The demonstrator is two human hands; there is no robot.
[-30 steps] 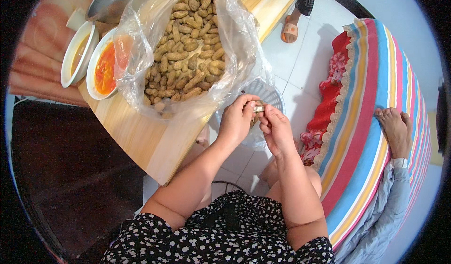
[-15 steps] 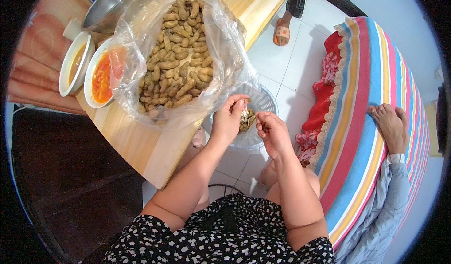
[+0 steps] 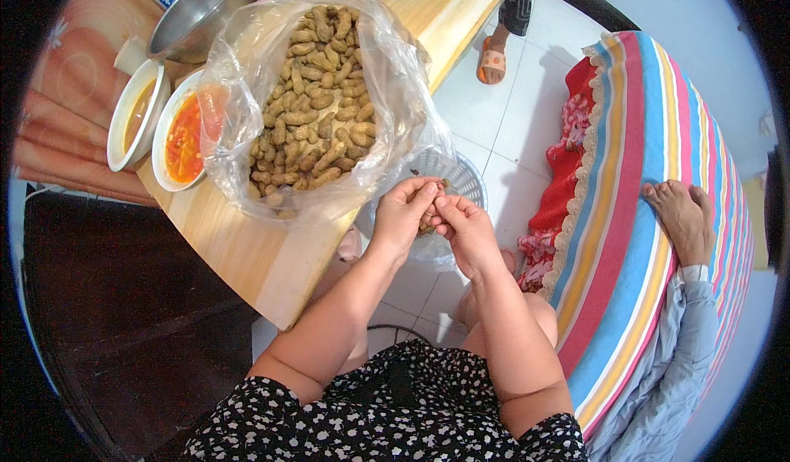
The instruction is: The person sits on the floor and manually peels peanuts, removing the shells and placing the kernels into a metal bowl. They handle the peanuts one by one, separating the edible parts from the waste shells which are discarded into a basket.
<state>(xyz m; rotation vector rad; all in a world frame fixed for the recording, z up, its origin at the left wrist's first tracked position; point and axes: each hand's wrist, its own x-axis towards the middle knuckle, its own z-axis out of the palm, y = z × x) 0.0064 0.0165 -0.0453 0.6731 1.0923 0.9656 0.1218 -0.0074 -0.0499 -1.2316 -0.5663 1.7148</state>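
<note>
My left hand [image 3: 401, 218] and my right hand [image 3: 467, 228] meet fingertip to fingertip, both closed on a small peanut [image 3: 444, 184] that the fingers mostly cover. Directly below them is a light blue slatted plastic basket [image 3: 471, 184] with peanut shells [image 3: 425, 227] in it, partly hidden by my hands. On the wooden table [image 3: 239, 264] to the left lies a clear plastic bag [image 3: 403, 125], spread wide around a heap of unshelled peanuts [image 3: 317, 108]. The bag's near edge lies close to my left hand.
Left of the bag stand a bowl of red-orange food [image 3: 183, 145], a second white bowl [image 3: 119, 129] and a metal basin [image 3: 202, 18]. At right is a bed with a striped cover [image 3: 625, 215], where another person's bare foot [image 3: 685, 219] rests. Another foot in an orange slipper [image 3: 492, 63] stands on the tiles.
My hands, apart half a second ago, have come together at the fingertips over the basket. The right hand has moved slightly left.
</note>
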